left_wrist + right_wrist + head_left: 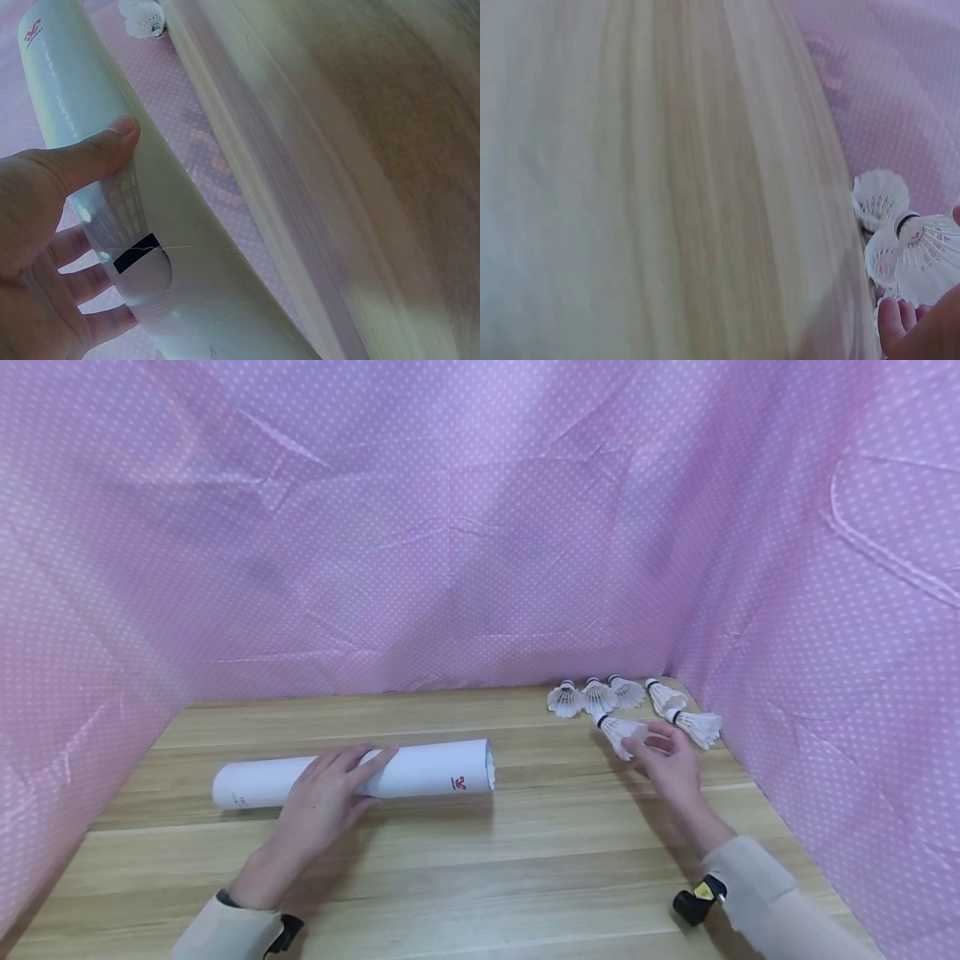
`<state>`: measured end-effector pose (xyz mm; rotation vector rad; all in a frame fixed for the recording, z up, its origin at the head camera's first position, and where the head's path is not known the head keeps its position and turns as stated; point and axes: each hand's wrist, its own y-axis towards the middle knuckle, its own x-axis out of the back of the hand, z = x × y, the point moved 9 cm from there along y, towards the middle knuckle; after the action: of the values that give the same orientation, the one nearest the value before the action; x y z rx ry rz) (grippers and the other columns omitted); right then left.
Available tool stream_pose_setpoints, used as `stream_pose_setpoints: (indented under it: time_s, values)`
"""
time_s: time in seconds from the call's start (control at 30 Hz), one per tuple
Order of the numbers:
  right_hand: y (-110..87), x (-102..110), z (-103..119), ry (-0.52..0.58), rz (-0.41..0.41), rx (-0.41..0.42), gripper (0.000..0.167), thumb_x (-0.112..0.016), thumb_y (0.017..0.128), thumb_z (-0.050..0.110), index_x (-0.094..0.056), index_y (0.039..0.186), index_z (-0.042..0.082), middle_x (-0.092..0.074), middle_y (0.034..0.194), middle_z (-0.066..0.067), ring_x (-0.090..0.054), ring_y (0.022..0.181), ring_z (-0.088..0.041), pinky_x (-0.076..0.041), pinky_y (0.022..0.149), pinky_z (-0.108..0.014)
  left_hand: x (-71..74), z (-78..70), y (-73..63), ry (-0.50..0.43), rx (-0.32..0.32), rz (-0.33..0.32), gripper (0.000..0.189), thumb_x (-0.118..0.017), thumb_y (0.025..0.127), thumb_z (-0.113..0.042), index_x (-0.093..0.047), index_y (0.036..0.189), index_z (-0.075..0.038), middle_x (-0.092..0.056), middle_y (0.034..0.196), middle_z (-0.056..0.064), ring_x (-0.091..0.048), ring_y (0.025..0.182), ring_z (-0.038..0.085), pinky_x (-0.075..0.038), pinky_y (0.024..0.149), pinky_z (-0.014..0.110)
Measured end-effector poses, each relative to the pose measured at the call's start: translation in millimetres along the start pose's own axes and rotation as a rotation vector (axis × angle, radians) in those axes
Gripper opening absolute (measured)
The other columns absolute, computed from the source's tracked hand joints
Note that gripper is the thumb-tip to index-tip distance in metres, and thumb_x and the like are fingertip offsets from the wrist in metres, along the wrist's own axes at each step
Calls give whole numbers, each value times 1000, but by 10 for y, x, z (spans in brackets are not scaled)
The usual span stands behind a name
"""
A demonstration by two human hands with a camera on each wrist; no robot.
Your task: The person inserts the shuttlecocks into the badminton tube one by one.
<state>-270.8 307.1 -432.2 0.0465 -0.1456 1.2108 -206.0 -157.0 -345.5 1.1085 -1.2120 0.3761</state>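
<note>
A white shuttlecock tube [427,770] lies on its side on the wooden table, left of the middle, its right end facing the shuttlecocks. My left hand [322,797] grips it around the middle, with the thumb [105,154] on one side and fingers on the other. White feathers show at the tube's right end. At the right, my right hand [670,762] pinches a shuttlecock [617,732] by its feather skirt, the cork pointing away to the left. In the right wrist view that held shuttlecock [930,244] overlaps others, and only part of the hand shows.
Several shuttlecocks lie at the table's back right, among them one at the row's left end [565,700] and one beside my right hand [697,727]. Pink dotted cloth [450,568] hangs around the back and sides of the wooden table [480,877].
</note>
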Motion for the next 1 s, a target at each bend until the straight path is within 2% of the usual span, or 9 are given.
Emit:
stream_pose_setpoints:
  time_s: [0.13,0.23,0.43,0.7,1.0]
  values:
    - [-79,-97,33,97,54,-1,49,-72,92,5,-46,133,-1,-52,116,-12,-63,80,-4,-60,84,-30,-4,4,4,-2,0,1,86,-94,68,-16,-57,145,-21,-61,130,17,-60,115,41,-49,99,59]
    - [-145,-175,41,158,104,-18,45,-71,92,2,-47,130,3,-51,117,-11,-64,83,-6,-59,89,-32,-7,6,9,-5,2,5,86,-93,68,-15,-56,145,-21,-61,131,17,-59,115,41,-48,100,59]
    - [-263,-304,72,272,179,-53,47,-71,91,0,-45,130,6,-48,121,-9,-63,91,-10,-56,96,-35,-10,5,22,-7,8,19,87,-93,69,-14,-55,146,-22,-61,131,18,-59,117,41,-48,100,59]
    - [-361,-400,167,236,231,-25,54,-71,90,-1,-43,137,2,-50,124,-8,-62,98,-11,-55,97,-34,-14,13,32,-7,11,24,88,-93,69,-13,-53,147,-24,-61,131,18,-59,116,41,-48,100,60]
    - [-450,-496,312,131,292,71,56,-74,89,2,-44,136,-3,-57,127,-10,-62,107,-9,-54,93,-24,-14,18,43,-3,17,30,87,-93,69,-14,-54,147,-23,-61,132,18,-59,117,41,-47,101,60]
